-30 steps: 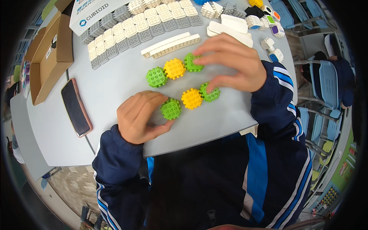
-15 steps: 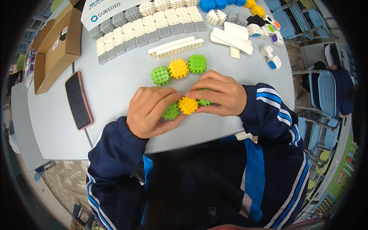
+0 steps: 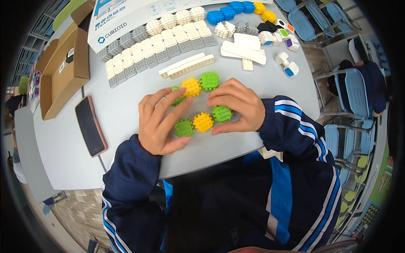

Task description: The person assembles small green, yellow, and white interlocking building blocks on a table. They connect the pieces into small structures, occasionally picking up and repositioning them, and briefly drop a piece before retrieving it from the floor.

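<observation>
Near row of studded cubes [image 3: 203, 121]: green, yellow, green, joined in one line on the grey tabletop [image 3: 126, 122], close to its near edge in front of the person. Long axis runs left to right, right end tilted slightly away from the person.

Left hand [image 3: 162, 122] lies flat, fingers spread and extended, fingertips touching the left green cube and reaching up to the far row. Nothing gripped. Right hand [image 3: 234, 105] curls over the right green cube, thumb along its near side, fingers loosely bent against it; a true grip cannot be told.

Far row of cubes [image 3: 195, 87], green-yellow-green, lies parallel just behind; its left cube is partly hidden under the left fingers.

Beyond: two long cream bars [image 3: 187, 66] side by side, slanted. Behind them, ranks of white and grey cubes [image 3: 156, 40] in front of a printed white box [image 3: 126, 17]. Blue cubes [image 3: 228, 12] and a yellow one at the far edge; flat white plates [image 3: 244, 47] and small white modules [image 3: 287, 65] to the right.

Left: black phone [image 3: 90, 125] face up, well apart from the hands. Open cardboard box [image 3: 63, 71] at the far left; contents unclear.

Blue chairs [image 3: 350, 88] stand right of the tabletop.
</observation>
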A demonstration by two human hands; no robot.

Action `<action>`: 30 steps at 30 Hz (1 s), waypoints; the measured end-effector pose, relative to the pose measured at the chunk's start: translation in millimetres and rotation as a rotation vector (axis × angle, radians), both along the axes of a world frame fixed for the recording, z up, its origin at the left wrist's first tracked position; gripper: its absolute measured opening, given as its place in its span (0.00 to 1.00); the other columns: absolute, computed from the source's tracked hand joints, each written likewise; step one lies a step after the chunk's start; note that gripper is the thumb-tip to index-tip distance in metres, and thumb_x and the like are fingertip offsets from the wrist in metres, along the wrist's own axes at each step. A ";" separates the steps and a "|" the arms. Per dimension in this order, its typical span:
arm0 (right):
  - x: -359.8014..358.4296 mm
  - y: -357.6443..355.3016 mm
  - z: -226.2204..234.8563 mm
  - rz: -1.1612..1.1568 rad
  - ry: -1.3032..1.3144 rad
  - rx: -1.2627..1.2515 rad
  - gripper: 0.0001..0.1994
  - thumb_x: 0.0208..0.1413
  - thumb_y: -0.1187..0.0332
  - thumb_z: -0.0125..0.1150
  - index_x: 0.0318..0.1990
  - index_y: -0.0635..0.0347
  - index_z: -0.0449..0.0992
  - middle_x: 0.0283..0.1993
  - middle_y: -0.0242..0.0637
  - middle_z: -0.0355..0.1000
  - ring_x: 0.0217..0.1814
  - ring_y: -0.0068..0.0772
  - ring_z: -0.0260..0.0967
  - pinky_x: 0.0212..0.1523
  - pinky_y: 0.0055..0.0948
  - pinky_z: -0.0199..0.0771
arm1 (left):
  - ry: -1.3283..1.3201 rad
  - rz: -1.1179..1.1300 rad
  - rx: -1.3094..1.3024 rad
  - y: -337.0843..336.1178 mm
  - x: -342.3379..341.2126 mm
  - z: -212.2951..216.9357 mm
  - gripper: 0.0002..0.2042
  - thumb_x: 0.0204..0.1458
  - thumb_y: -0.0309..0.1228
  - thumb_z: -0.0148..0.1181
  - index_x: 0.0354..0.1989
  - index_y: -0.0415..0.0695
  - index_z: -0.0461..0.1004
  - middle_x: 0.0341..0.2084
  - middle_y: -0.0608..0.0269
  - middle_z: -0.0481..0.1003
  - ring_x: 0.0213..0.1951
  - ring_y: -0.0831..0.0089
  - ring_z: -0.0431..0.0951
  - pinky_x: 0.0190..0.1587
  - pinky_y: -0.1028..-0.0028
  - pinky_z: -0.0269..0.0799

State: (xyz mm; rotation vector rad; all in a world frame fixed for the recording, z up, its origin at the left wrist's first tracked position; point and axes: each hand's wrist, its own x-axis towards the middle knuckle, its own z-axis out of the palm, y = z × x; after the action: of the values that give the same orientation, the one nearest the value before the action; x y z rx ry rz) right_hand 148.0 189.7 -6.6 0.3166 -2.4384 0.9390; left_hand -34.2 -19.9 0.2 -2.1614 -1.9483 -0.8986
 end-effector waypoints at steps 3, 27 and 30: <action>-1.2 0.2 -0.9 -0.018 -0.026 -0.024 0.30 0.38 0.56 0.82 0.47 0.62 0.77 0.48 0.42 0.73 0.48 0.46 0.70 0.47 0.36 0.75 | -0.026 0.016 -0.093 2.0 -2.1 -2.9 0.34 0.60 0.56 0.41 0.60 0.38 0.72 0.61 0.47 0.69 0.61 0.47 0.66 0.62 0.53 0.56; -2.3 4.6 6.7 -0.078 -0.136 -0.129 0.32 0.45 0.58 0.78 0.58 0.58 0.75 0.63 0.44 0.62 0.60 0.45 0.64 0.58 0.38 0.68 | -0.303 0.025 -0.033 -5.0 -8.9 -5.2 0.30 0.54 0.44 0.59 0.61 0.35 0.68 0.60 0.45 0.68 0.57 0.49 0.69 0.61 0.55 0.59; 0.5 0.6 7.4 0.045 -0.097 -0.061 0.29 0.43 0.60 0.79 0.55 0.58 0.77 0.59 0.42 0.64 0.53 0.44 0.65 0.52 0.37 0.69 | -0.264 -0.048 0.031 -10.8 -7.9 -1.1 0.30 0.49 0.42 0.66 0.57 0.36 0.71 0.55 0.49 0.71 0.51 0.52 0.72 0.55 0.58 0.63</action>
State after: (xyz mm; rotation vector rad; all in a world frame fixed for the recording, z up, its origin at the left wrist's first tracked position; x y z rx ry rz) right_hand 148.4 190.3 0.9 0.3123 -2.4935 1.0686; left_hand -42.1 -30.7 -0.9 -2.1761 -1.9819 -1.2715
